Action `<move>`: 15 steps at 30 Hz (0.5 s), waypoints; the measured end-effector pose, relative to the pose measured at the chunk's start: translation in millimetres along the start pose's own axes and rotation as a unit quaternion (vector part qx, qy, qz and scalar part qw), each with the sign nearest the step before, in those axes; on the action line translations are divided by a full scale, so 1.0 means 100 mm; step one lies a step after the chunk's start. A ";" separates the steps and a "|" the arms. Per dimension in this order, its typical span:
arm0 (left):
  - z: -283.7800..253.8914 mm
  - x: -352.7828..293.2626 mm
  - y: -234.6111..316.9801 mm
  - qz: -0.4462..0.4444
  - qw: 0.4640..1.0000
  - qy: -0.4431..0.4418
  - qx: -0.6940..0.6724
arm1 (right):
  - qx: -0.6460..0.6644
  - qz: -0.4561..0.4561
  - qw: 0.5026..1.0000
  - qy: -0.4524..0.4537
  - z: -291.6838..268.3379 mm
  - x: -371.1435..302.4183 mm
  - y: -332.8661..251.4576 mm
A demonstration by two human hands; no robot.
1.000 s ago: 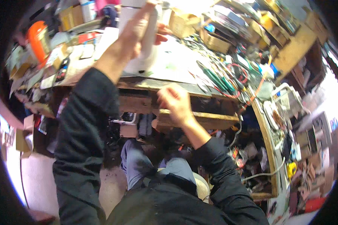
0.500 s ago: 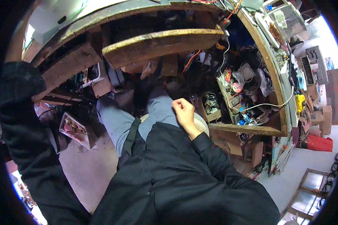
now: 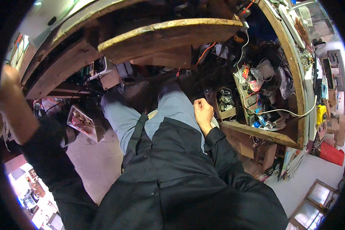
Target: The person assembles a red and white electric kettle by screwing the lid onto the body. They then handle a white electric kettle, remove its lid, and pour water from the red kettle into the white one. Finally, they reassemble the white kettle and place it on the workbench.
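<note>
My right hand (image 3: 204, 113) rests beside my right thigh with its fingers curled in, and nothing shows in it. My grey-blue trouser legs (image 3: 176, 105) reach under the bench. At the far left rim, my left hand (image 3: 9, 80) is raised by the left end of the wooden workbench (image 3: 57, 69); it is dim, and its fingers are cut off by the dark rim. A thick wooden board (image 3: 168, 36) spans the bench opening in front of my knees.
An open drawer frame (image 3: 262, 134) on the right holds cables and small parts. Beside it sits a small box of coiled wire (image 3: 225, 101). A white cable (image 3: 283, 111) hangs across the frame. A carton of scraps (image 3: 84, 124) stands on the floor at left.
My left arm has shifted so its bare hand and wrist now show at the left rim. The view has turned slightly; my right hand stays curled near my thigh.
</note>
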State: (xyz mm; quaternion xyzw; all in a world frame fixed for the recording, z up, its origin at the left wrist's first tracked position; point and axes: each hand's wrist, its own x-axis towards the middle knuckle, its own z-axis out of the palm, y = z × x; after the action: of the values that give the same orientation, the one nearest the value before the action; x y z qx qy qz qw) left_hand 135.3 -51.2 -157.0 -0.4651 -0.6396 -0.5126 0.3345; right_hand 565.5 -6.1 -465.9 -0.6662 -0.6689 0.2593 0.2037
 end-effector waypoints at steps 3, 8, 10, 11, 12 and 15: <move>0.21 -0.07 0.68 0.124 0.978 -0.159 -0.053 | 0.000 -0.025 1.000 0.011 0.04 -0.01 0.02; 1.28 -0.35 0.84 0.375 0.853 -0.357 -0.064 | 0.007 -0.068 0.997 0.025 0.10 -0.05 0.09; 1.42 -0.38 1.01 0.385 0.838 -0.387 -0.029 | 0.006 -0.061 0.998 0.003 0.12 -0.05 0.11; 1.49 -0.40 1.05 0.401 0.828 -0.391 -0.005 | 0.008 -0.073 0.997 0.002 0.12 -0.04 0.13; 1.58 -0.41 1.08 0.418 0.817 -0.397 0.018 | 0.011 -0.083 0.996 0.001 0.12 -0.02 0.14; 1.80 -0.45 1.08 0.447 0.799 -0.398 0.050 | -0.022 -0.108 0.994 0.007 0.15 0.07 0.18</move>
State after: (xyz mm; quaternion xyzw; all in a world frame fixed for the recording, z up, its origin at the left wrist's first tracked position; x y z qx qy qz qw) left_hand 261.0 115.6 -205.4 -0.8454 -0.4617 -0.0429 0.2651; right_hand 569.9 -0.7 -489.3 -0.5961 -0.7412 0.2162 0.2206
